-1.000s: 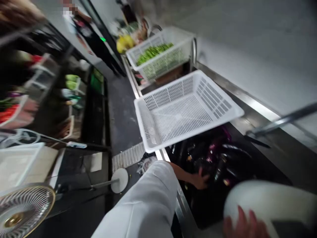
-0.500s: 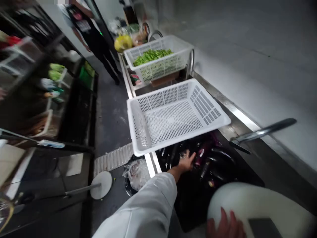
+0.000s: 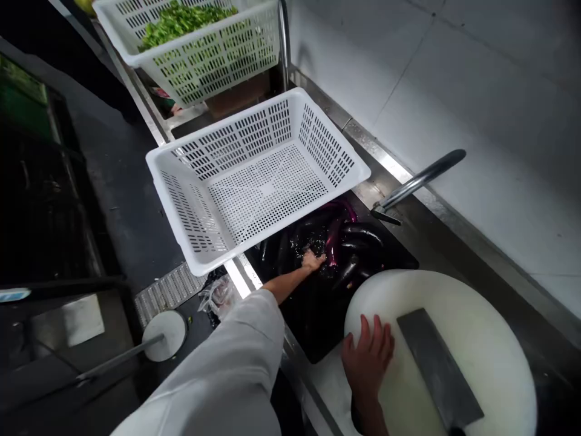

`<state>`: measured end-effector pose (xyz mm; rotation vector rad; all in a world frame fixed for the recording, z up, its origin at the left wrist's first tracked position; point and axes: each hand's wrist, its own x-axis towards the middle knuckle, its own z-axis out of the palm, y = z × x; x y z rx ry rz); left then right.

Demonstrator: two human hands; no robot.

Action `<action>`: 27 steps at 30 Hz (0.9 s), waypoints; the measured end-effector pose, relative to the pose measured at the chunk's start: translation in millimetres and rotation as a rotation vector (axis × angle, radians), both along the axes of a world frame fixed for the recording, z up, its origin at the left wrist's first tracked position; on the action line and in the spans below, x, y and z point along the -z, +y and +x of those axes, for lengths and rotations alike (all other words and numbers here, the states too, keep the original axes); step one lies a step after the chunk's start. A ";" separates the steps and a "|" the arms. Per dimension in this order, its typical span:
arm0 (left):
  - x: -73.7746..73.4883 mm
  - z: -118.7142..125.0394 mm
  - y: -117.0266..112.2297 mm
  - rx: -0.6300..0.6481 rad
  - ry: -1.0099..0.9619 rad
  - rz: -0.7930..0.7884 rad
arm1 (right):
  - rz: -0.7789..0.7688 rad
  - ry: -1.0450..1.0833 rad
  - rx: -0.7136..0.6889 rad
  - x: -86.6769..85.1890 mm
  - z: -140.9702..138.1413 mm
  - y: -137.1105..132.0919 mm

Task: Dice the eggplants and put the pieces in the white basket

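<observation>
My left hand (image 3: 313, 260) reaches down into a dark water-filled sink among several glossy eggplants (image 3: 363, 233). Its fingers are mostly lost in the water and splash, so whether they grip anything cannot be told. A brighter purple eggplant (image 3: 333, 242) lies just right of it. My right hand (image 3: 368, 357) rests palm down with fingers apart on a thick round white cutting board (image 3: 494, 339). Right of those fingers, a cleaver (image 3: 440, 369) lies flat on the board. An empty white perforated basket (image 3: 267, 188) sits across the sink beyond my left hand.
A second white basket (image 3: 218, 66) holding chopped green vegetables (image 3: 181, 24) stands farther back. A metal faucet (image 3: 420, 178) juts out from the tiled wall side. On the left floor are a clear plastic bag (image 3: 220, 297) and a drain grate (image 3: 167, 293). Dark-clad legs (image 3: 68, 54) stand at upper left.
My view has tilted down and shifted right, bringing the cleaver and whole board into sight. My left hand, earlier with fingers stretched over the eggplants, is now lower in the water.
</observation>
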<state>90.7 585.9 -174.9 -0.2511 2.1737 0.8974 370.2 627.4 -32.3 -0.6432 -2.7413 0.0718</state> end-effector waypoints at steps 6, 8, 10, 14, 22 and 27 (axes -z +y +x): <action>-70.5 14.2 -57.0 -0.076 -0.251 0.376 | 0.015 -0.026 0.024 -1.9 -2.5 -1.2; -91.1 25.4 -88.0 0.019 -0.164 0.388 | 0.017 -0.026 0.035 -1.2 -2.7 -1.1; -104.1 36.8 -113.7 0.198 0.019 0.308 | 0.016 -0.026 0.037 0.0 -2.4 -0.9; -100.8 62.0 -118.9 0.651 0.239 0.026 | 0.005 -0.030 0.043 1.6 -1.8 -1.0; -17.4 109.5 -53.1 0.965 0.277 -0.219 | -0.006 -0.047 0.044 1.1 -1.5 -1.6; 10.9 106.2 -51.9 0.971 0.228 -0.144 | -0.033 -0.072 0.046 2.5 0.8 -1.6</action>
